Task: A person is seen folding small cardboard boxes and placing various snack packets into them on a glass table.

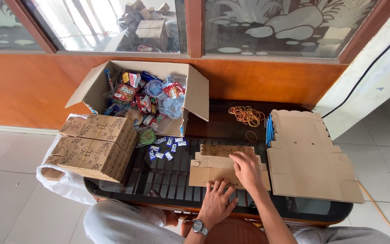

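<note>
Both hands press flat, fingers spread: left hand (216,199) at six o'clock, right hand (246,168) atop the flat cardboard box blank (213,171).

The person's forearms are bare, with no sleeve reaching into view on either one. The left hand (216,202) carries a round wristwatch (198,226) with a dark dial, a silvery metal case and a metal band, worn at the wrist. The right hand (246,168) is bare, with no ring or band to be seen. Light grey trousers (113,223) of soft, creased cloth cover both knees at the lower edge of the head view.
</note>
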